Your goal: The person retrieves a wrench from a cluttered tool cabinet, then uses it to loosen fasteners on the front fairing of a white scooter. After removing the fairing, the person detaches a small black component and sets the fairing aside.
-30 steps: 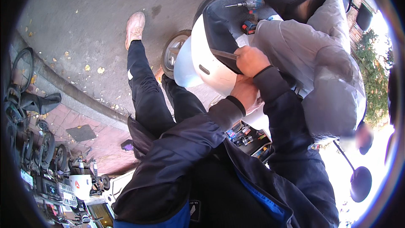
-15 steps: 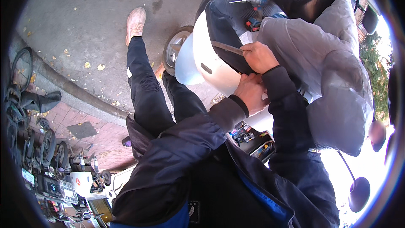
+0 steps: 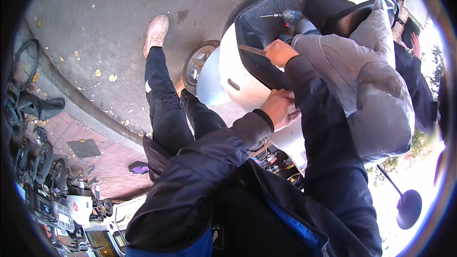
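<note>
My right hand (image 3: 281,53) is closed on a flat metal bar (image 3: 253,48), which lies across the black inner panel of a white scooter's bodywork (image 3: 234,69). Lower down, my left hand (image 3: 278,109) has its fingers curled at the edge of that bodywork; what they hold is hidden. A blue cordless drill (image 3: 288,15) rests on the black ribbed footboard (image 3: 262,4) above my hands. Grey quilted fabric (image 3: 366,81) drapes over the scooter beside my right forearm, and a wheel (image 3: 191,64) shows at the left of the bodywork.
Another person's hand (image 3: 415,45) and dark sleeve (image 3: 414,85) are at the far right near a mirror. A toolbox (image 3: 283,164) sits below the scooter. Parked two-wheelers and parts (image 3: 47,171) crowd the lower left, beside a kerb (image 3: 85,90) and brick paving.
My right hand has risen slightly along the panel with the bar, while my left hand stays low. The view has shifted slightly, and another person has appeared at the right.
</note>
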Tool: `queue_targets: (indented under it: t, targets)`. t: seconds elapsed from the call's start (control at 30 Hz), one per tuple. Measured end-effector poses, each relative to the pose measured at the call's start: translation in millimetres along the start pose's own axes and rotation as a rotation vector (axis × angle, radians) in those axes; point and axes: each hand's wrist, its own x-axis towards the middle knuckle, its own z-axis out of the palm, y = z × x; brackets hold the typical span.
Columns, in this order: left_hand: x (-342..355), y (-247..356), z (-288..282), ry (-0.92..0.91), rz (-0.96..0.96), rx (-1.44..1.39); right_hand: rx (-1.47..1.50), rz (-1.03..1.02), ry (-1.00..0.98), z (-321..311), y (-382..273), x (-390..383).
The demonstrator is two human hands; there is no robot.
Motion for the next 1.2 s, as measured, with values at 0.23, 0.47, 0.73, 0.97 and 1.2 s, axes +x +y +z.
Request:
queue_targets:
  t: [0.23, 0.47, 0.73, 0.97, 1.2]
  targets:
    - [0, 1, -13, -0.044, 0.047, 0.025, 0.354, 0.082, -0.181, -28, 7, -14]
    - [-2, -6, -4, -0.012, 0.018, 0.053, 0.317, 0.164, -0.017, -6, -32, 0]
    - [-14, -35, 28, 0.063, 0.147, 0.122, 0.044, 0.209, 0.193, -49, -108, 6]
    - [-9, -23, 17, -0.043, 0.087, 0.225, 0.178, 0.346, 0.091, -55, -82, -1]
    - [-4, -6, -2, -0.078, -0.039, 0.049, 0.4, 0.263, 0.147, -32, -39, -15]
